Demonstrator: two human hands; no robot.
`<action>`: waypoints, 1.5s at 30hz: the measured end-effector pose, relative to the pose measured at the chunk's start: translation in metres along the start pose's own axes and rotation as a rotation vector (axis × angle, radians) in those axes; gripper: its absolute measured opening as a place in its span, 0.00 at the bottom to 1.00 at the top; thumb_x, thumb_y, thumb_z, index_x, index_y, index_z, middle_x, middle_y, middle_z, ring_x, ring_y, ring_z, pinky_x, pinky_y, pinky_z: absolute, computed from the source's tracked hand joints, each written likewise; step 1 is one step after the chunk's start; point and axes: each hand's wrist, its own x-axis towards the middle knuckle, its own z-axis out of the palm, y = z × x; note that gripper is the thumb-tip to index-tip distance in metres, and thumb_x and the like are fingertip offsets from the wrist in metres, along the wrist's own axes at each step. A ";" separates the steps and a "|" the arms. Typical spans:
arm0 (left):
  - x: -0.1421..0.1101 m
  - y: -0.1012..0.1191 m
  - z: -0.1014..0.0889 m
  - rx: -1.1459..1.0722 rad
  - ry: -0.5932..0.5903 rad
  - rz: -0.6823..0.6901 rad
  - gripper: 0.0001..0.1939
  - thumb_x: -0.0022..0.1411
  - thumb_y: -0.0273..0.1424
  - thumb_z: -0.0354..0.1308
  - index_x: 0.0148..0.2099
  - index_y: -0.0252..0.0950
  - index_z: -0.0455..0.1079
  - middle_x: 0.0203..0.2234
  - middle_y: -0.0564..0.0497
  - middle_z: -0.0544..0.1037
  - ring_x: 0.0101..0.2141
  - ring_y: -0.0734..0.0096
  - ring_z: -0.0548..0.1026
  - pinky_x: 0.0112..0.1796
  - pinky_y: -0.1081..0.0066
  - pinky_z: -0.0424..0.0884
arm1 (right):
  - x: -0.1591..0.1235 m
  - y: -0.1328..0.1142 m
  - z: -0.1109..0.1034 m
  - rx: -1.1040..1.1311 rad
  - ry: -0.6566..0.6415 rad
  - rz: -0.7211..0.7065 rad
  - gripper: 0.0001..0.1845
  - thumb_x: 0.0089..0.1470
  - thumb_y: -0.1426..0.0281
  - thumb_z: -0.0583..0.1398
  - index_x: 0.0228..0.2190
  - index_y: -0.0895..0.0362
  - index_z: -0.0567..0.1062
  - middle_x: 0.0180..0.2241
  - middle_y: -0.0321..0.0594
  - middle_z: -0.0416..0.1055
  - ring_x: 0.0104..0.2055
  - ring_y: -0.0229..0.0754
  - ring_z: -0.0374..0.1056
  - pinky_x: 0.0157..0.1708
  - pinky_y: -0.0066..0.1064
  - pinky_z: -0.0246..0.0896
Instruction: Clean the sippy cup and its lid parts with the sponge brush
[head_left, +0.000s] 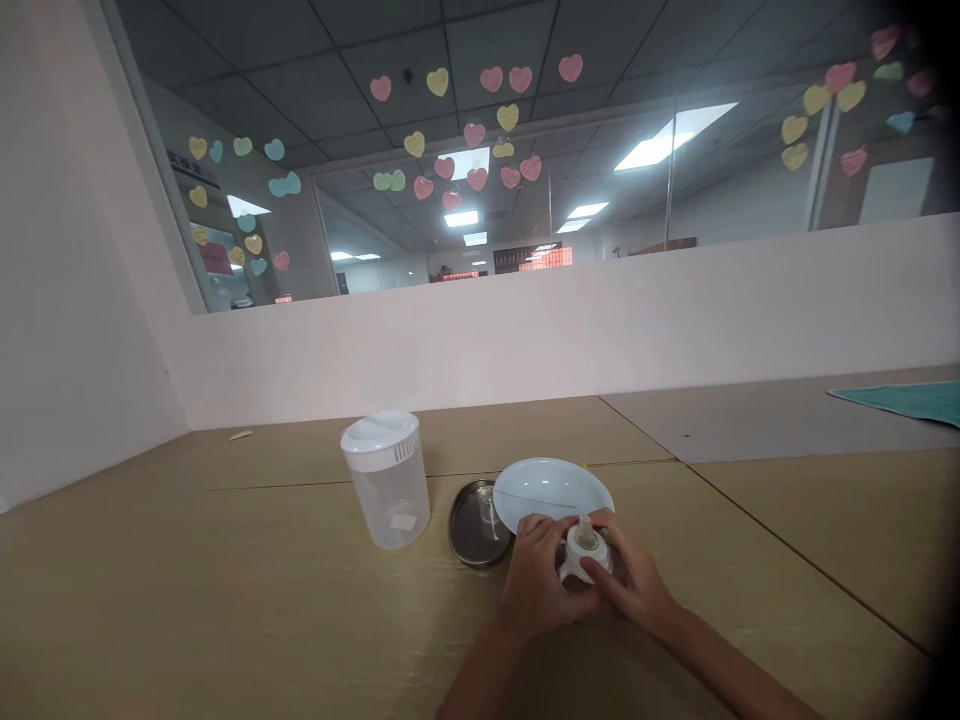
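Both hands are closed around a baby bottle [587, 541] with a clear teat and a white collar, its top tilted towards me. My left hand [538, 575] wraps the bottle's left side, where a white handle-like piece sticks out below the collar. Fingers of my right hand [634, 575] grip the collar from the right. Most of the bottle's body is hidden by the hands. Just beyond them lies a white oval dish [551, 485], its near rim partly covered by my fingers. A round dark metal tray [478, 525] sits left of the dish, touching or slightly under its edge.
A translucent plastic pitcher [390, 485] with a white lid stands left of the metal tray. The tan tabletop [262, 600] has seams across it. A green cloth [907, 399] lies at the far right. Behind the table rise a white wall [480, 350] and windows with heart-shaped notes.
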 end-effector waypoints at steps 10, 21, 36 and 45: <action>-0.002 0.003 0.005 -0.050 -0.014 -0.144 0.47 0.34 0.29 0.65 0.60 0.33 0.54 0.39 0.47 0.70 0.39 0.61 0.67 0.46 0.56 0.63 | 0.002 -0.011 0.009 0.104 0.027 0.241 0.13 0.51 0.60 0.56 0.36 0.54 0.64 0.35 0.39 0.68 0.37 0.43 0.67 0.38 0.33 0.65; -0.002 -0.006 -0.007 0.104 0.019 0.242 0.38 0.47 0.42 0.58 0.58 0.34 0.56 0.41 0.44 0.73 0.41 0.57 0.69 0.46 0.53 0.62 | 0.000 -0.005 0.007 -0.069 0.089 0.041 0.14 0.50 0.62 0.58 0.38 0.54 0.70 0.36 0.40 0.71 0.37 0.42 0.69 0.36 0.29 0.66; -0.011 -0.082 -0.018 0.524 0.403 -0.568 0.24 0.57 0.23 0.48 0.56 0.41 0.62 0.50 0.42 0.68 0.50 0.52 0.65 0.48 0.52 0.61 | -0.002 0.004 -0.001 -0.219 0.079 -0.089 0.14 0.52 0.65 0.58 0.42 0.53 0.69 0.36 0.40 0.73 0.37 0.42 0.71 0.34 0.28 0.66; -0.013 -0.078 -0.018 0.691 0.358 -0.565 0.19 0.54 0.26 0.54 0.50 0.37 0.65 0.51 0.41 0.66 0.50 0.51 0.64 0.49 0.51 0.57 | -0.002 0.005 0.000 -0.212 0.056 -0.043 0.14 0.52 0.63 0.57 0.41 0.54 0.70 0.36 0.41 0.73 0.37 0.44 0.71 0.34 0.30 0.67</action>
